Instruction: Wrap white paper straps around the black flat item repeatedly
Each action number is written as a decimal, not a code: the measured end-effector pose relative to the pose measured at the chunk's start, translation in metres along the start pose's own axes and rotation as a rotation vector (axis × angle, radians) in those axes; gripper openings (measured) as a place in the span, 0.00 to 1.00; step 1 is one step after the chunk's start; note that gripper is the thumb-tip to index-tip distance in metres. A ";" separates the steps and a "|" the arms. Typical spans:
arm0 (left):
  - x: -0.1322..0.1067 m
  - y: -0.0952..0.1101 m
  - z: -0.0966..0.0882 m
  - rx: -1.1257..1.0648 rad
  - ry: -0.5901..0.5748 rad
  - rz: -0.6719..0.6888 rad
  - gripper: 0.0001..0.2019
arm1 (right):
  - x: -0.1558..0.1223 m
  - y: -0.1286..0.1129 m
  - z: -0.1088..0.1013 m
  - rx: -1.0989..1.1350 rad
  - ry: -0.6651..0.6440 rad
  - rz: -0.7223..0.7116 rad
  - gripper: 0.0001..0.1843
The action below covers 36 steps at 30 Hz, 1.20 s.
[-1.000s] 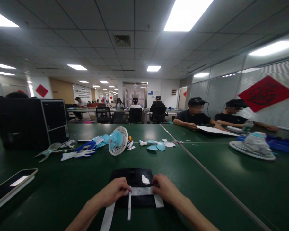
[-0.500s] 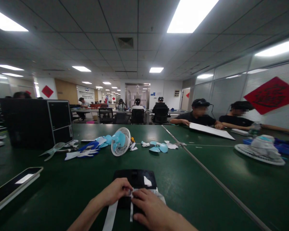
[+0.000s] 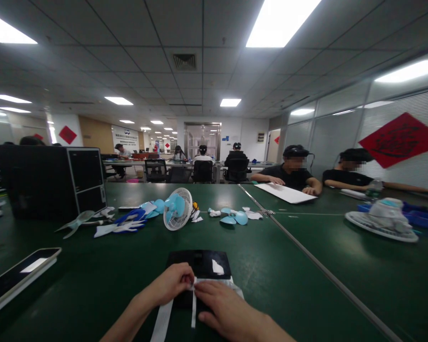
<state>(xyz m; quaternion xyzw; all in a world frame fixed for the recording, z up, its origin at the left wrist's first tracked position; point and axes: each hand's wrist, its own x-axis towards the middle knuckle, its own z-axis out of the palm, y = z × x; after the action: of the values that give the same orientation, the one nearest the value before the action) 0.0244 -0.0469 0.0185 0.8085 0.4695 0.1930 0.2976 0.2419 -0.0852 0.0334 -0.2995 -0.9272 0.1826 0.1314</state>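
A flat black object (image 3: 185, 259), like a case or folder with a white patch on its top, lies before me on the green table. Pale, crumpled material (image 3: 237, 286) shows along its right side. My left hand (image 3: 176, 281) is closed in a pinch at the upper end of a narrow white strip (image 3: 193, 313). My right hand (image 3: 219, 301) lies flat beside that strip, fingers stretched over the pale material and the black object. From under my left wrist a wider white strip (image 3: 163, 320) runs toward me. The fingertips partly hide where the strips meet.
A small white-and-blue fan (image 3: 178, 209), blue-and-white gloves (image 3: 126, 223) and blue fan blades (image 3: 234, 217) lie ahead. A phone-like device (image 3: 21, 280) and a black computer case (image 3: 50, 180) are at left. Across the table, a person holds a white board (image 3: 285, 193).
My hands stay almost in place, with the left still pinching the strip. The person across the table has lowered the white board and shifted it left.
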 end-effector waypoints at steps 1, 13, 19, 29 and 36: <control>-0.001 0.001 -0.001 0.009 -0.004 -0.012 0.09 | 0.000 0.000 -0.001 0.009 -0.007 -0.007 0.26; -0.018 -0.003 -0.029 0.148 -0.095 -0.174 0.08 | -0.009 0.035 -0.023 -0.007 0.021 0.115 0.15; -0.021 -0.005 -0.035 0.137 -0.133 -0.213 0.10 | -0.014 0.051 -0.034 -0.013 0.018 0.265 0.13; -0.024 -0.011 -0.039 0.096 -0.126 -0.258 0.10 | -0.018 0.062 -0.031 0.021 0.043 0.305 0.12; -0.026 -0.001 -0.041 0.086 -0.138 -0.263 0.10 | -0.020 0.064 -0.029 0.018 0.042 0.316 0.09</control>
<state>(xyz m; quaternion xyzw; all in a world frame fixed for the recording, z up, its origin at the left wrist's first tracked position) -0.0138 -0.0571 0.0476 0.7633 0.5577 0.0758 0.3170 0.3003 -0.0409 0.0298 -0.4442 -0.8639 0.2030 0.1231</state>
